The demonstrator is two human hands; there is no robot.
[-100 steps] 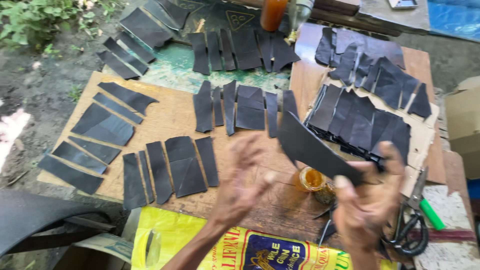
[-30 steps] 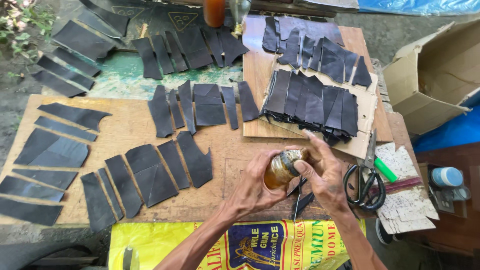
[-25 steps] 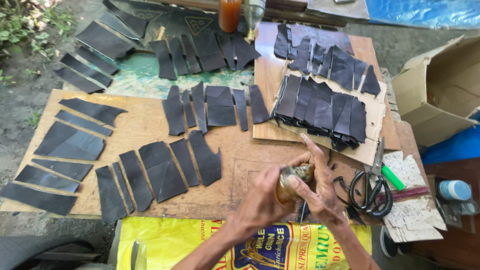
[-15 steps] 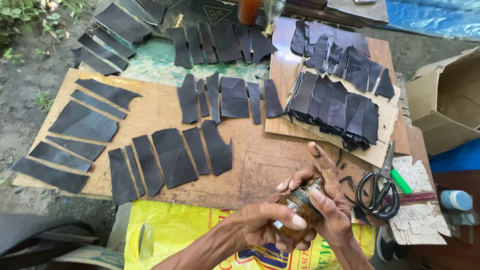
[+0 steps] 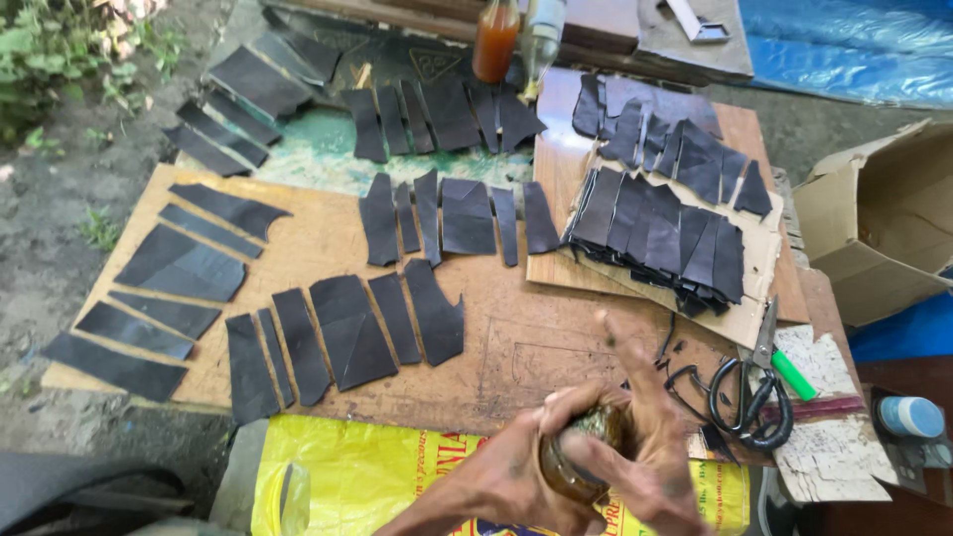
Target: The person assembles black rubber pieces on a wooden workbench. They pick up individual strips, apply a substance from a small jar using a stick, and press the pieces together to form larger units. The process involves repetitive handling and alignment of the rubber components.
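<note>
Hands meet low in the head view over a small amber jar (image 5: pixel 581 457), which sits between them just above the near edge of the wooden board (image 5: pixel 516 337). The left hand (image 5: pixel 516 476) wraps around the jar from the side and grips its body, while the right hand (image 5: pixel 645 447) lies over the jar's top, with the thumb and fingers curled on it and one finger sticking up toward the board; both hands are closed on the jar together. Beneath the wrists lies a yellow printed sack (image 5: pixel 367 476). Flat on the board, well apart from the hands, lie many dark cut pieces of a leather-like sheet (image 5: pixel 347 328), set out in rows to the left and in the middle. A thicker stack of dark pieces (image 5: pixel 660 233) rests on a second, paler board at the upper right. Just right of the hands lie black-handled scissors (image 5: pixel 749 392), with a green marker (image 5: pixel 792 375) touching or just beside them. Farther right stands a small blue-capped bottle (image 5: pixel 908 417), and an open cardboard box (image 5: pixel 879 238) sits beyond it. An orange bottle (image 5: pixel 494 40) stands at the far edge of the work area.
</note>
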